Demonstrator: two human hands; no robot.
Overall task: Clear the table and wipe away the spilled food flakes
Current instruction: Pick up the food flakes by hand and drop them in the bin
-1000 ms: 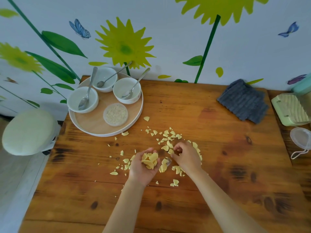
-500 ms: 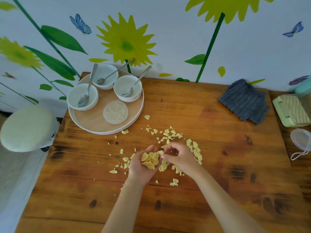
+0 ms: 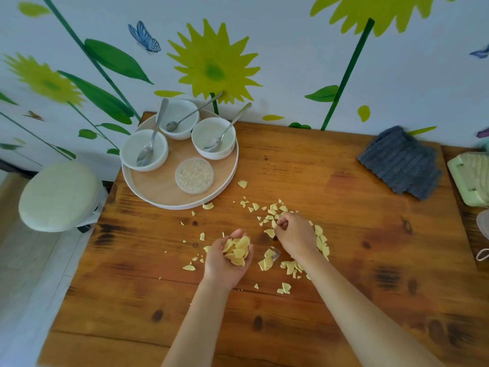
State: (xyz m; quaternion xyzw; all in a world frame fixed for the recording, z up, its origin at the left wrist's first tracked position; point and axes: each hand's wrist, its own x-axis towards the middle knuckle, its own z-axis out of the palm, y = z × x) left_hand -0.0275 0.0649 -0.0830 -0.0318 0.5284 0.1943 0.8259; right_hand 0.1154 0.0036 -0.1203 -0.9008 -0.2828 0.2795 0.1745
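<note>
Flakes [image 3: 272, 217] lie scattered over the middle of the table [image 3: 344, 260], pale yellow and broken, thickest around and under the right hand [image 3: 295, 235]. That hand is palm down on the pile with its fingers curled in at the tips, pinching at a flake at the near edge of the heap; whether it has actually lifted one I cannot tell. Just beside it, the left hand [image 3: 227, 259] is turned palm up and cupped, holding a small heap of gathered flakes in the hollow of the palm, fingers bent loosely around them. The two hands are near each other but apart, with a few flakes on the wood between them. More flakes trail toward the tray [image 3: 158, 192], one lying right at its rim. The tray is round, wooden with a white edge, at the far left corner of the table against the wall; it carries three white bowls [image 3: 133, 149], each with a spoon [image 3: 150, 144] resting in it, and a small clear dish [image 3: 194, 176] of pale grains. At the far right of the table lies a folded grey cloth [image 3: 399, 162]. Beyond the table's left edge stands a round stool [image 3: 59, 196].
</note>
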